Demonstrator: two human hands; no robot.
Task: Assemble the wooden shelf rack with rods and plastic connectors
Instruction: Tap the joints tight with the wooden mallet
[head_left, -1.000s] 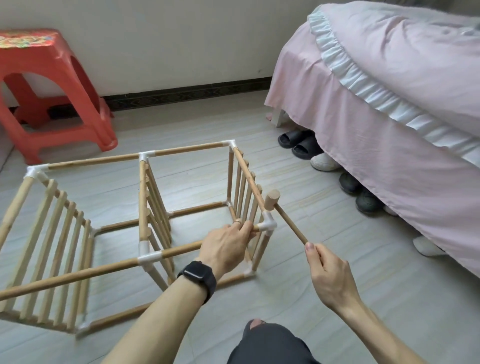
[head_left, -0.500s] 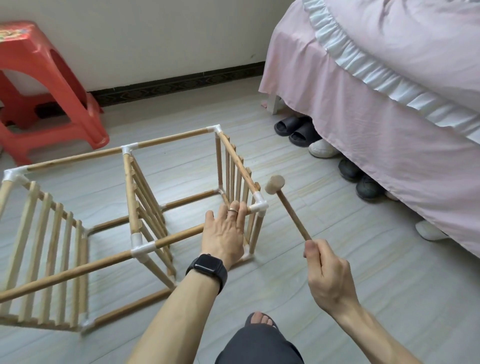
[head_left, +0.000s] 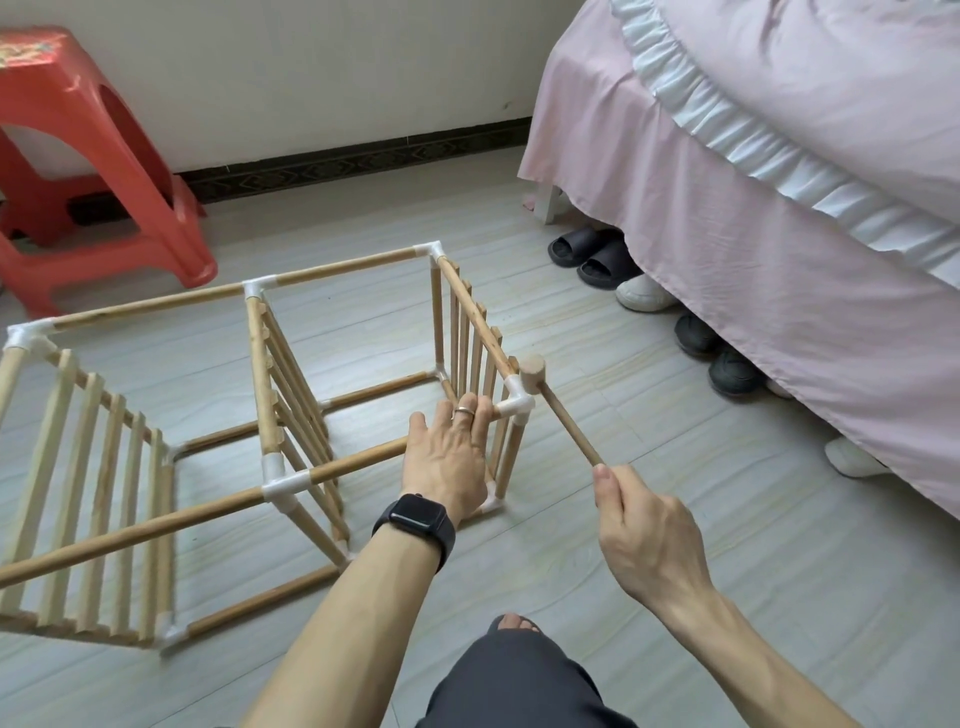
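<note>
The wooden shelf rack lies on its side on the floor, its rods joined by white plastic connectors. My left hand, with a watch on the wrist, rests with straight fingers on the near top rod, just left of the corner connector. My right hand grips the handle end of a small wooden mallet. The mallet head sits against that corner connector from the right.
A red plastic stool stands at the back left by the wall. A bed with a pink skirt fills the right side, with several shoes under its edge. My knee and foot are at the bottom centre.
My left hand went from gripping the rod to lying flat on it. The mallet head drew away from the corner connector, then came back against it.
</note>
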